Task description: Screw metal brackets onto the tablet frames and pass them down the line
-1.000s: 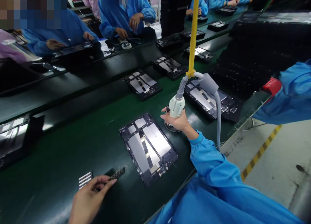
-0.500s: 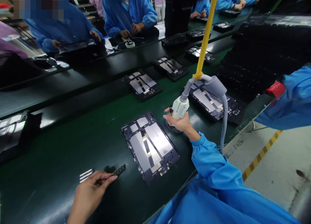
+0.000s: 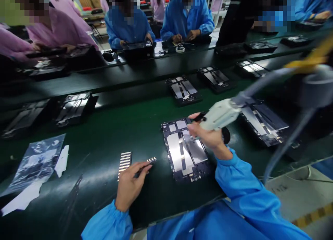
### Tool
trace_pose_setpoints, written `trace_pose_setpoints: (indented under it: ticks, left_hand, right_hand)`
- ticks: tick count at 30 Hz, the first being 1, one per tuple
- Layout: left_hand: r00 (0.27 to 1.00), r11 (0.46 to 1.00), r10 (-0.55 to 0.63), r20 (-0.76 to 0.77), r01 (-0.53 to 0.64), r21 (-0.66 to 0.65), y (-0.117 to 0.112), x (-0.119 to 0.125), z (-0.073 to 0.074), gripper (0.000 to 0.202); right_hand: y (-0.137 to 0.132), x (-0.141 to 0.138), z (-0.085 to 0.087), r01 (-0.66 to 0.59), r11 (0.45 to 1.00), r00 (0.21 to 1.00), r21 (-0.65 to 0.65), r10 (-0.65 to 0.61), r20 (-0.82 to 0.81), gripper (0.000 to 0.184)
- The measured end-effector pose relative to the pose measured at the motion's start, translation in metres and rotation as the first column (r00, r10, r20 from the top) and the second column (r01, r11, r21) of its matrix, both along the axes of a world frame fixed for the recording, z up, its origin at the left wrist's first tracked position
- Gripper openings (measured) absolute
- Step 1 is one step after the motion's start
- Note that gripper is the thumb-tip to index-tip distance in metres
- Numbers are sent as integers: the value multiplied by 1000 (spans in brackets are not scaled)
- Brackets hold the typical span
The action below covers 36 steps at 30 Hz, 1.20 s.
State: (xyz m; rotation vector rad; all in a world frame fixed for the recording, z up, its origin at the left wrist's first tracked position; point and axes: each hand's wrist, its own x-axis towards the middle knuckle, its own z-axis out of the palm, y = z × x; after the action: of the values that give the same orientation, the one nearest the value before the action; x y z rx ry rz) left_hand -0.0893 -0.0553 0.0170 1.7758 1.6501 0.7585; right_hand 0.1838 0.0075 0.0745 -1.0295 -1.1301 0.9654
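Observation:
Between the thumb and fingers of my left hand point(image 3: 132, 184) is a small dark circuit board point(image 3: 152, 160) with light contacts along it. Just behind that hand lies a dark strip with pale bars point(image 3: 125, 160). My right hand point(image 3: 208, 134) is wrapped round a white gun-like tool point(image 3: 220, 114) on a grey hose point(image 3: 267, 81). The tool is blurred and tilted, its front end over the upper right part of an opened tablet point(image 3: 173, 153). The tablet lies flat on the green work surface, silver plates facing up. My right hand hides its upper right corner.
More opened tablets point(image 3: 182, 90) lie along the green belt point(image 3: 109, 129), some to the left point(image 3: 73, 109), one to the right point(image 3: 262, 123). A clear plastic bag point(image 3: 41, 160) is at the left. Across the bench, people in blue and pink coats work. The grey hose hangs at the right.
My right hand has brought the tool from beside the tablet to over its upper right part, pulling the hose along. My left hand still holds the small board. The view has swung left.

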Motion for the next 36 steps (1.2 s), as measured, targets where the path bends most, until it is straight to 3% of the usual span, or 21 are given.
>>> trace_pose_setpoints:
  ticks: [3, 8, 10, 14, 21, 26, 30, 36]
  left_hand:
    - [990, 999, -42, 134, 44, -15, -3, 15, -9, 28]
    - [930, 972, 220, 293, -181, -152, -9, 23, -27, 31]
    - [910, 967, 247, 334, -210, -142, -12, 23, -28, 25]
    - [875, 972, 230, 426, -226, -60, -13, 28, -23, 16]
    - [794, 954, 293, 533, -205, -218, 8, 35, -40, 33]
    - [777, 939, 329, 537, -327, -103, 15, 25, -48, 43]
    - [789, 936, 301, 535, -351, -8, 12, 24, -47, 40]
    - [712, 902, 356, 605, -431, -24, 11, 27, -49, 28]
  right_hand:
    - [16, -39, -7, -117, 992, 993, -49, 118, 31, 28]
    - [34, -61, -30, -112, 992, 988, -64, 118, 96, 23]
    - [35, -60, -34, -108, 991, 989, -77, 115, 98, 24]
    - [32, -57, -32, -115, 990, 989, -77, 121, 86, 24]
    - [37, -77, -21, -143, 990, 990, -9, 143, 7, 22]
    - [43, -95, -26, -187, 981, 982, -56, 189, 29, 24]
    - [43, -97, -29, -203, 977, 977, -63, 206, 50, 24]
    - [43, -97, -31, -202, 976, 977, -81, 207, 57, 23]
